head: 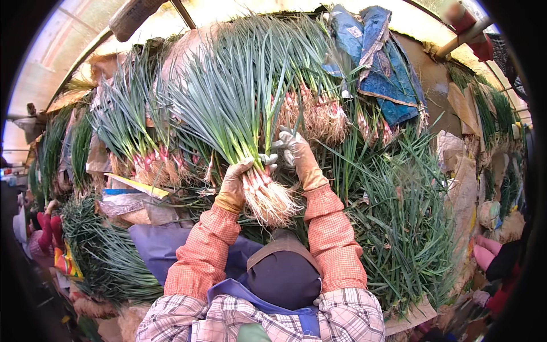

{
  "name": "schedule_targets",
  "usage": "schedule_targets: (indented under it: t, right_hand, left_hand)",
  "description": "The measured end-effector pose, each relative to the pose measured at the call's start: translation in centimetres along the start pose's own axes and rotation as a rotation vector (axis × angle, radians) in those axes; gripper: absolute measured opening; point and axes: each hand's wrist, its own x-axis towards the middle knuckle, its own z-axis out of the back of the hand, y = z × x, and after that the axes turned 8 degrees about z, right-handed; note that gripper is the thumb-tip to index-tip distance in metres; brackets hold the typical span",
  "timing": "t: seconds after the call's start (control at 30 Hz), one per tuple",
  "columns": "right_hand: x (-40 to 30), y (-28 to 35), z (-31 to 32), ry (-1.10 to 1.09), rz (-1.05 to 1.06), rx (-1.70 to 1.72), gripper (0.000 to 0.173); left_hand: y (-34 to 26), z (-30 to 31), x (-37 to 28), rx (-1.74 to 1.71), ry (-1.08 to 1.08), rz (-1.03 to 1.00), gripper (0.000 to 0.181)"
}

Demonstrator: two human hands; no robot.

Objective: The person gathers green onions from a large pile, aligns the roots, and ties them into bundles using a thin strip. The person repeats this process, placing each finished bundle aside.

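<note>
A thick bunch of spring onions (235, 128) is in my left hand (243, 175), which grips it just above the pinkish bulbs. Its pale roots (273, 205) hang toward my body, and the long green leaves fan out away from me. Close by on the right, my right hand (299, 158) has its fingers curled and apart, with no stalk clearly between them. Both hands wear soiled gloves with greyish fingertips. Beyond them lie more spring onions (312, 102) in a row, their bulbs facing me. Another group (145, 141) rests on the left.
Loose green leaves (410, 218) are heaped on my right. A blue plastic sheet (384, 64) covers part of the far row. On the left are a plastic sack (136, 205) and another leaf pile (115, 252). Other people (491, 256) sit at both sides.
</note>
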Motion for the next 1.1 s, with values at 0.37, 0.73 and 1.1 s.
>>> schedule_targets:
  t: [0.37, 0.73, 1.1]
  right_hand:
    - [-0.9, -2.6, -0.4, 0.038, -0.112, 0.301, 0.015]
    - [3.5, 0.6, 1.7, -0.085, 0.168, -0.090, 0.023]
    - [11.6, 0.0, 10.8, -0.380, 0.496, -2.345, 0.040]
  left_hand:
    - [0.8, -0.1, -0.7, -0.067, 0.015, 0.043, 0.035]
    - [1.5, -3.3, -4.8, -0.119, 0.033, -0.004, 0.039]
    - [-2.6, -0.1, -2.6, -0.126, 0.107, -0.132, 0.063]
